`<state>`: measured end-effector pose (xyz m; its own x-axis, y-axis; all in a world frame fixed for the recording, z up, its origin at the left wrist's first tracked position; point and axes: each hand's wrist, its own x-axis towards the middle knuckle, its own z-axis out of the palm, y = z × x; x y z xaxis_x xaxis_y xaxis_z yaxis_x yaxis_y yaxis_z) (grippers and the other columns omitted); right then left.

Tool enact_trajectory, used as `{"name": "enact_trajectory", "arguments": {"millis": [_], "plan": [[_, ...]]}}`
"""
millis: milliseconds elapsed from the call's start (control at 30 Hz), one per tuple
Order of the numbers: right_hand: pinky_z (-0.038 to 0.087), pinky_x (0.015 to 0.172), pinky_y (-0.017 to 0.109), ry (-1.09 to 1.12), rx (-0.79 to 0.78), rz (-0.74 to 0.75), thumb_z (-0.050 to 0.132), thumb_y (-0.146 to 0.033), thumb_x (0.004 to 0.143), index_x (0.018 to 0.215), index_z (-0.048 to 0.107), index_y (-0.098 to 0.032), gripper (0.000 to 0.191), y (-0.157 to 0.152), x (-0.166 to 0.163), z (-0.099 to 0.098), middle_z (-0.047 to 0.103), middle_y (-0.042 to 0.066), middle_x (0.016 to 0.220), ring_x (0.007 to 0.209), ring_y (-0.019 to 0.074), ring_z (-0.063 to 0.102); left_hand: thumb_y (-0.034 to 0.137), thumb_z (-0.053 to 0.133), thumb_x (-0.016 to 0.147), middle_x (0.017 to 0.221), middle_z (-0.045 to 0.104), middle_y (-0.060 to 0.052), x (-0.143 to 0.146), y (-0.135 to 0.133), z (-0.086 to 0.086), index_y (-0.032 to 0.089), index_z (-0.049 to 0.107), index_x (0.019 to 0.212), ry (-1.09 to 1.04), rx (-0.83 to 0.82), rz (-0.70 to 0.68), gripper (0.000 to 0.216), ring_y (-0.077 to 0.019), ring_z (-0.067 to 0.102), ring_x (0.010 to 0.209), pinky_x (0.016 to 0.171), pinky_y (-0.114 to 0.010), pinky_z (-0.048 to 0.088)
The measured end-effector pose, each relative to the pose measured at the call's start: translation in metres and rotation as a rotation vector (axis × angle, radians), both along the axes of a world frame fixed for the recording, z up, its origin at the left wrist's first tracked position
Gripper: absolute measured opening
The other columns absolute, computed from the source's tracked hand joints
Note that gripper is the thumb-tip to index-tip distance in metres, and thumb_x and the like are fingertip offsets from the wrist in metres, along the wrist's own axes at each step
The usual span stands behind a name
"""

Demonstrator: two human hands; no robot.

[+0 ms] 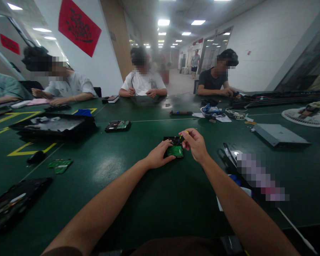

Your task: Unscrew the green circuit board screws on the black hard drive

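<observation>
A hard drive (pixel 175 151) with a green circuit board lies on the green table in front of me. My left hand (pixel 161 153) grips it from the left, fingers over its far part and thumb along its near edge. Above its right side, my right hand (pixel 194 144) pinches a small screwdriver (pixel 181 136) with yellow on it. The screwdriver points down at the drive; its tip is too small to make out, so I cannot tell whether it touches. My hands partly cover the drive.
Left are another hard drive (pixel 117 126), a black tray (pixel 53 126), a loose green circuit board (pixel 60 165) and a black drive-like part (pixel 16 201). Right are a grey metal box (pixel 281 135), a white fan grille (pixel 306 117) and cables (pixel 237 114). Several people sit around the table.
</observation>
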<state>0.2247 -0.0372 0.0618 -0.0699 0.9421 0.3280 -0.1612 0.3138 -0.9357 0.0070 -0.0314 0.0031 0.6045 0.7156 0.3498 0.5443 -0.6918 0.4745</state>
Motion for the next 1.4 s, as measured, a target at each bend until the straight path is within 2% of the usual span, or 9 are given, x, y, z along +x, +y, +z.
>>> {"name": "enact_trajectory", "arguments": {"millis": [100,267,467,600,700,867,1000,1267,1400], "plan": [[0.035,0.038,0.02,0.025,-0.018,0.022,0.076,-0.057,0.085,0.095,0.059,-0.023,0.039,-0.0021,-0.0015,0.0016,0.075,0.003,0.098,0.049,0.0067,0.056,0.051,0.068,0.092,0.156,0.049,-0.016,-0.0002,0.0002,0.0004,0.022,0.046,0.146,-0.003,-0.004,0.001,0.065,-0.0339,0.038,0.152,0.125,-0.057,0.035],[0.039,0.041,0.022,0.058,-0.031,0.082,0.061,-0.064,0.091,0.11,0.067,-0.024,0.045,-0.001,0.0011,0.0016,0.073,0.004,0.1,0.054,0.0092,0.06,0.05,0.07,0.091,0.156,0.049,-0.015,-0.0001,0.0019,-0.0018,0.023,0.048,0.144,-0.022,-0.014,-0.003,0.063,-0.0338,0.039,0.152,0.125,-0.058,0.036],[0.033,0.041,0.019,-0.012,-0.008,0.032,0.071,-0.053,0.091,0.102,0.071,-0.021,0.034,0.0011,0.0024,-0.0018,0.056,-0.005,0.06,0.048,0.0081,0.048,0.052,0.069,0.092,0.157,0.048,-0.016,-0.0004,0.002,-0.003,0.021,0.049,0.143,-0.015,-0.004,-0.002,0.063,-0.0337,0.037,0.153,0.127,-0.056,0.033],[0.041,0.044,0.021,0.03,-0.02,0.047,0.076,-0.052,0.087,0.096,0.064,-0.022,0.034,0.0002,-0.0002,-0.0018,0.072,0.001,0.085,0.054,0.0097,0.059,0.051,0.069,0.092,0.156,0.048,-0.016,-0.0004,0.001,-0.0013,0.022,0.046,0.147,-0.013,-0.007,-0.002,0.066,-0.034,0.037,0.153,0.125,-0.057,0.035],[0.043,0.045,0.023,0.076,-0.022,0.089,0.069,-0.059,0.09,0.098,0.063,-0.023,0.038,-0.0007,-0.0006,-0.0001,0.074,0.003,0.099,0.057,0.0105,0.062,0.051,0.068,0.092,0.157,0.048,-0.016,-0.0004,0.0016,-0.0017,0.022,0.045,0.147,-0.009,-0.014,-0.003,0.066,-0.0337,0.037,0.153,0.125,-0.057,0.035],[0.039,0.045,0.022,0.028,-0.016,0.084,0.061,-0.06,0.094,0.113,0.072,-0.024,0.042,0.0004,0.0021,-0.0014,0.066,0.001,0.078,0.056,0.0105,0.055,0.052,0.067,0.092,0.157,0.047,-0.016,-0.0007,0.0028,-0.0032,0.021,0.048,0.144,-0.003,-0.005,-0.002,0.064,-0.0332,0.037,0.153,0.127,-0.056,0.033],[0.039,0.045,0.022,-0.008,-0.015,0.057,0.066,-0.059,0.092,0.101,0.072,-0.022,0.039,0.0016,0.0022,-0.0034,0.058,-0.003,0.063,0.053,0.0112,0.053,0.051,0.068,0.092,0.157,0.047,-0.015,-0.0004,0.0013,-0.0015,0.023,0.047,0.145,-0.012,-0.004,-0.003,0.063,-0.0332,0.037,0.153,0.126,-0.057,0.033],[0.032,0.039,0.02,0.059,-0.039,0.071,0.069,-0.058,0.089,0.105,0.063,-0.024,0.037,-0.0009,0.0007,0.0012,0.072,0.001,0.095,0.051,0.0077,0.056,0.051,0.069,0.092,0.155,0.049,-0.016,0.0,0.0013,-0.0017,0.022,0.046,0.146,-0.014,-0.001,-0.007,0.065,-0.0333,0.038,0.152,0.125,-0.057,0.036],[0.028,0.04,0.02,-0.025,-0.012,0.034,0.073,-0.055,0.087,0.093,0.07,-0.022,0.034,-0.0006,0.0014,0.0007,0.06,-0.003,0.067,0.049,0.008,0.047,0.049,0.069,0.092,0.157,0.048,-0.016,-0.0003,0.0016,-0.0025,0.023,0.047,0.145,-0.017,-0.008,-0.006,0.064,-0.0335,0.037,0.153,0.125,-0.058,0.036]]}}
